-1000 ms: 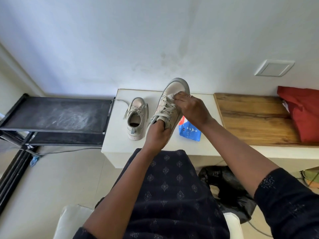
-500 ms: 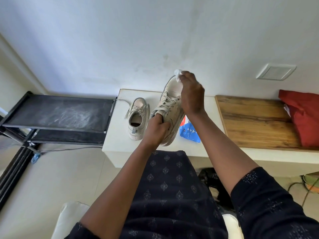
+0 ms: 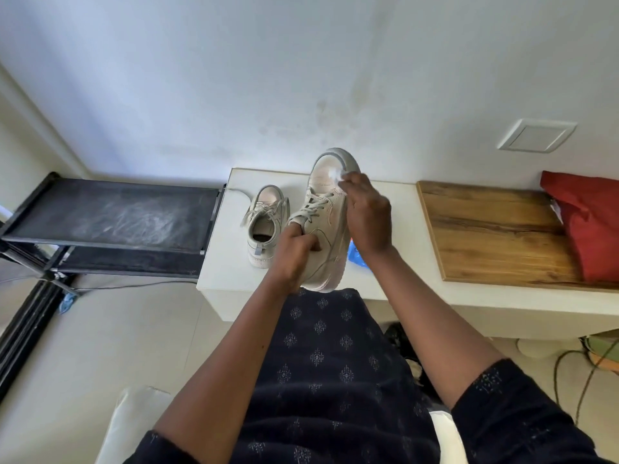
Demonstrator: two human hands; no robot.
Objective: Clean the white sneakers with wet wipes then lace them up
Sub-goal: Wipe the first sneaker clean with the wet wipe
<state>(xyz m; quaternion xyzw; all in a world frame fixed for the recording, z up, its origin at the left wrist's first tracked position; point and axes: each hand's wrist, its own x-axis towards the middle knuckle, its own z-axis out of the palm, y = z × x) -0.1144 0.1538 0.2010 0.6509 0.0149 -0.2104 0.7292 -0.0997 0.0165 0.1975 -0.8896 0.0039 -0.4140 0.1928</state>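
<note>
White tabletop (image 3: 231, 262) against wall, near edge toward person. On it: one white sneaker (image 3: 264, 226), upright, toe toward wall, loose lace trailing to tabletop's left rear edge. Blue wipes pack (image 3: 355, 259) right of it, mostly hidden, only corner showing. Wooden board (image 3: 485, 229) on right part of tabletop, front edge close to tabletop's front edge. Red cloth bag (image 3: 589, 226) on board's right end. Black shelf (image 3: 110, 216) just beside tabletop's left side, top dusty, smeared white.
</note>
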